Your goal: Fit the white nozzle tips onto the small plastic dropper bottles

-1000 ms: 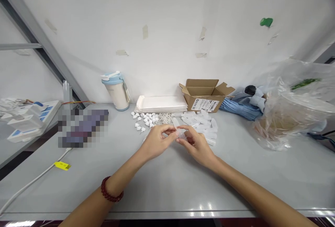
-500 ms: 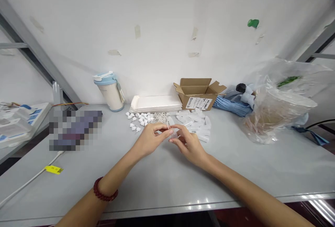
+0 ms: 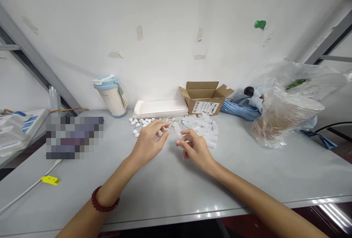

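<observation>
Head view, only one here. Your right hand (image 3: 195,148): thumb and index pinch the lower end of a clear tube (image 3: 176,128). Other fingers curl in under the palm. The tube stands tilted, top leaning left, above the table (image 3: 165,197), in the gap between your two hands.

Your left hand (image 3: 150,141): thumb and index spread, tips apart, facing the tube, nothing visible between them. Its fingertips show near the small pale rings (image 3: 168,119); can't tell if they touch any. That hand also hides part of the white caps (image 3: 133,122), which lie loose behind it and to its left. Dark red bracelet (image 3: 96,199) on your left wrist.

More loose clear tubes (image 3: 210,133) lie in a heap just behind and right of your right hand. Behind the heap: open cardboard box (image 3: 202,104), label facing you, flaps up. Left of the box, a flat white stack (image 3: 163,108), then a cream cup (image 3: 112,99) with a blue lid by the wall. Right side: blue cloth bundle (image 3: 242,110), then a clear plastic bag (image 3: 271,128) around a tub. Far left: white cable (image 3: 26,196) with a yellow tag (image 3: 51,180), leading to a pixelated patch.
</observation>
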